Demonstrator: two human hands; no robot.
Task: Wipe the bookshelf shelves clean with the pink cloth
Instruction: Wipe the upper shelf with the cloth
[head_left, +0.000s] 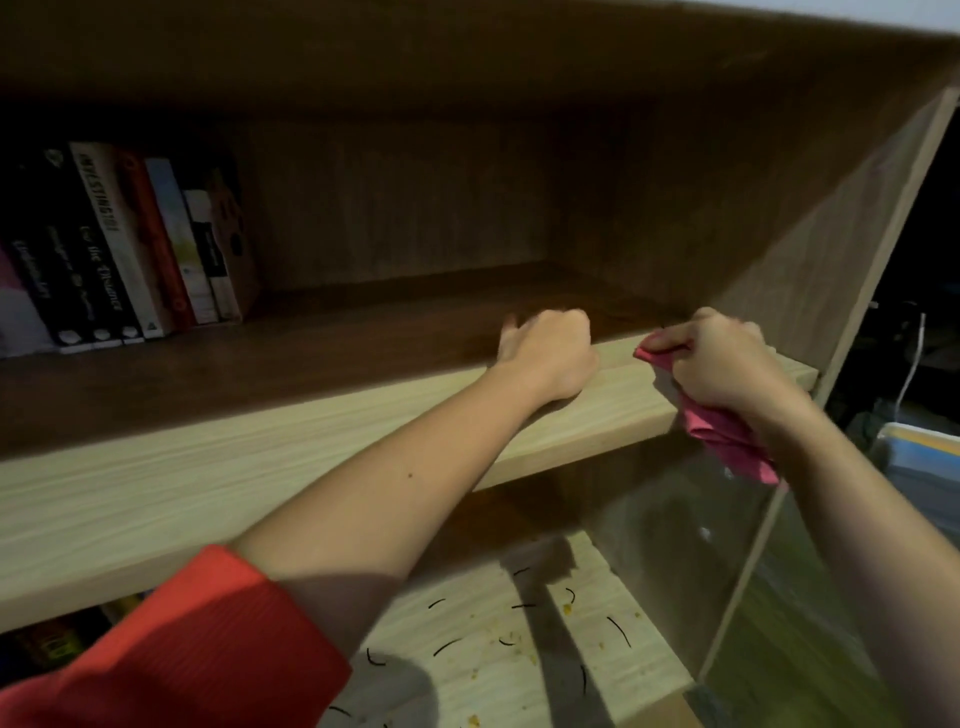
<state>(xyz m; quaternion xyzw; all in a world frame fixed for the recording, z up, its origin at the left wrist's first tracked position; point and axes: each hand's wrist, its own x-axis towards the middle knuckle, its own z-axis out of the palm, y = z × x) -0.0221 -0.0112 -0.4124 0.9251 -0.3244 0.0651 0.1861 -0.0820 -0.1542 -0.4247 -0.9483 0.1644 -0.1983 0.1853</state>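
A wooden bookshelf fills the view, with a light-wood shelf board (260, 483) running across the middle. My right hand (722, 364) grips the crumpled pink cloth (722, 441) at the right end of that board's front edge; the cloth hangs down below the hand. My left hand (550, 353) rests on the same board just left of the right hand, fingers curled with nothing visible in them. The lower shelf (498, 649) carries crumbs and thin dark strands.
A row of upright books (130, 244) stands at the left of the upper shelf. The bookshelf's right side panel (810, 249) is close to my right hand. A white cable (911, 364) and stacked items (919, 457) lie beyond it on the right.
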